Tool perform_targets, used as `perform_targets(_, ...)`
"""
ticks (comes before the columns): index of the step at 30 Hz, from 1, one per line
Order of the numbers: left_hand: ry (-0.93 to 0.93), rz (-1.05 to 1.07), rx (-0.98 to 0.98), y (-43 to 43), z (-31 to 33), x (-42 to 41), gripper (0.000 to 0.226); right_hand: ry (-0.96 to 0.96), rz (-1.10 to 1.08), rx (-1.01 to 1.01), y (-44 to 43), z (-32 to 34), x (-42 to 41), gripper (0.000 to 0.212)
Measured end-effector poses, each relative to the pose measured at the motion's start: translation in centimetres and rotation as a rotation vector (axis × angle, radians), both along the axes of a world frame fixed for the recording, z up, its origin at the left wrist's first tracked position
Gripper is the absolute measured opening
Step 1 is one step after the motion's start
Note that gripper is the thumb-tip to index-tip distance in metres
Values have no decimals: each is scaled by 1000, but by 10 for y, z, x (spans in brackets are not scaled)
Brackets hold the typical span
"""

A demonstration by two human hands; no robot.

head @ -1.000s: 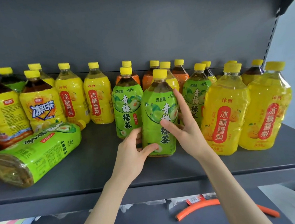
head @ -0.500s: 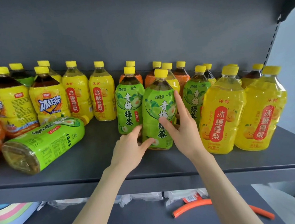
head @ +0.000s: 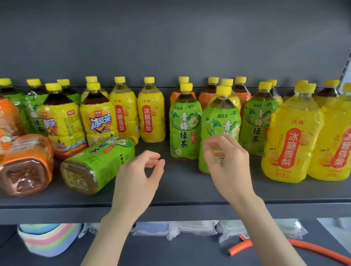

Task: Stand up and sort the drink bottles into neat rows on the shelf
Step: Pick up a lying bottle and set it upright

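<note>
left hand [head: 136, 183] and right hand [head: 228, 166] hang empty, loosely curled; best to grasp the toppled green bottle [head: 100, 160], centre left, round its middle and stand it upright.

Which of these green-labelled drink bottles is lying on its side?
The green-labelled plastic bottle left of the left hand, its base facing the camera; the other green ones stand upright.

A person's two slim forearms [head: 99, 245], uncovered as far as they show, each ending in a bare hand: left hand [head: 136, 178] and right hand [head: 226, 166]. Slender fingers [head: 151, 155]; the right hand's are blurred.
</note>
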State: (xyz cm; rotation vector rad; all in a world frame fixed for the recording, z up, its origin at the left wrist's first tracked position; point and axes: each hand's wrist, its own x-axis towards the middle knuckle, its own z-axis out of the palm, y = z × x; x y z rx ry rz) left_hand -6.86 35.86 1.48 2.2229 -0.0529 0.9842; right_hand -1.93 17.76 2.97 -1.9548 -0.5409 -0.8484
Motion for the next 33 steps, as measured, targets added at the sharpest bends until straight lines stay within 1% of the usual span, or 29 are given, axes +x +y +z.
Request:
perform_targets(3, -69, 46, 18, 36, 0, -21, 10, 24, 36, 8, 37, -5, -11, 9)
perform_targets(6, -163, 105, 88, 74, -2, -38, 4, 96, 70, 21, 79, -15, -23, 12)
perform_targets(10, -212, 170, 38, 124, -8, -48, 17, 208, 115, 78, 130, -26, -37, 20)
perform_targets(12, -181, 145, -7, 144, -11, -46, 21, 240, 117, 94, 151, -31, -41, 18)
perform_targets(15, -61, 15, -107, 160, -14, -36, 24, 308, 114, 132, 175, -35, -43, 10)
perform_targets(17, 33, -43, -198, 165, -16, -27, 31, 358, 102, 138, 187, -34, -39, 11)
perform_targets(20, 185, -97, -361, 171, -16, -13, 44, 464, 106, 164, 199, -31, -29, 19)
perform_targets(23, 311, -107, -481, 175, -14, 2, 47, 570, 116, 201, 205, -31, -19, 39)
perform_targets(26, 312, -127, -539, 176, -17, 9, 39, 690, 160, 225, 204, -33, -11, 58)
perform_targets(29, 271, -149, -517, 173, -20, 5, 23, 743, 157, 180, 203, -34, -6, 70)
perform_targets(31, 236, -175, -494, 171, -22, 1, 22, 726, 157, 168, 203, -37, -6, 71)
perform_targets(33, 205, -217, -488, 170, -23, -2, 27, 690, 205, 217, 202, -39, -8, 66)
